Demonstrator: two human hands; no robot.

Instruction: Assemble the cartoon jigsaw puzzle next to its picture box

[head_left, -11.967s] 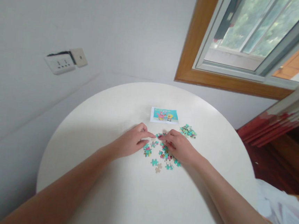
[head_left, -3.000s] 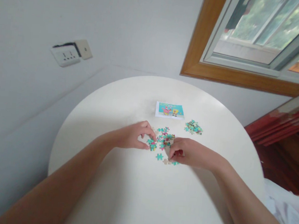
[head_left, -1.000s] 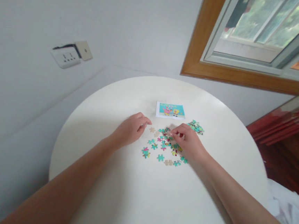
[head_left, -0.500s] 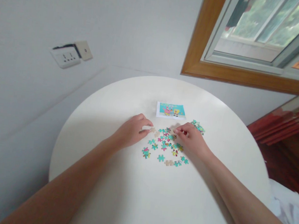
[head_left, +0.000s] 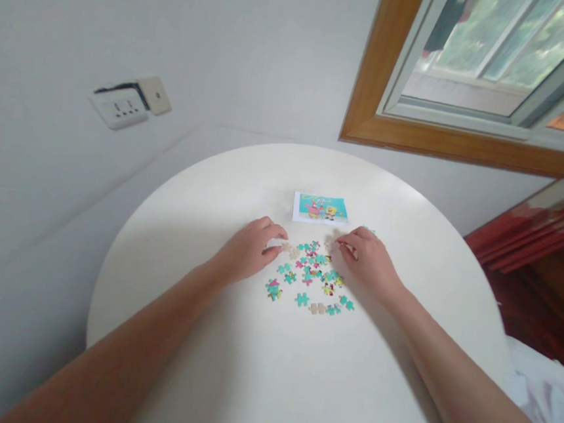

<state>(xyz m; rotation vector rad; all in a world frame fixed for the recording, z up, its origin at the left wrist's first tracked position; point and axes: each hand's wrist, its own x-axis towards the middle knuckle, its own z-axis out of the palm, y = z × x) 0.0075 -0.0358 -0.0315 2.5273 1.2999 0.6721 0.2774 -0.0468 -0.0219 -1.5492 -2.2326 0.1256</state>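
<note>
My left hand (head_left: 249,251) rests at the left of the loose jigsaw pieces, thumb and fingers apart in a C-shape. Beside its fingertips lie beige, face-down puzzle pieces (head_left: 292,252). On the other side, my right hand (head_left: 364,258) has thumb and forefinger pinched together at a beige puzzle piece (head_left: 329,243); the contact itself is small and blurred. Between and below the hands are several teal, pink and yellow pieces (head_left: 320,259). A small stack of pieces (head_left: 274,290) sits at the lower left of the spread. Another group (head_left: 369,230) is mostly hidden behind my right hand.
A picture card (head_left: 322,209) with two cartoon figures lies just beyond the pieces. Everything is on a round white table (head_left: 268,375) against a wall with a socket (head_left: 122,108). At right are a wood-framed window (head_left: 446,141), a red curtain (head_left: 512,228) and papers (head_left: 543,386).
My right hand has shifted slightly right, covering more of the piece group behind it. The left hand stays almost still. The whole view has drifted a little.
</note>
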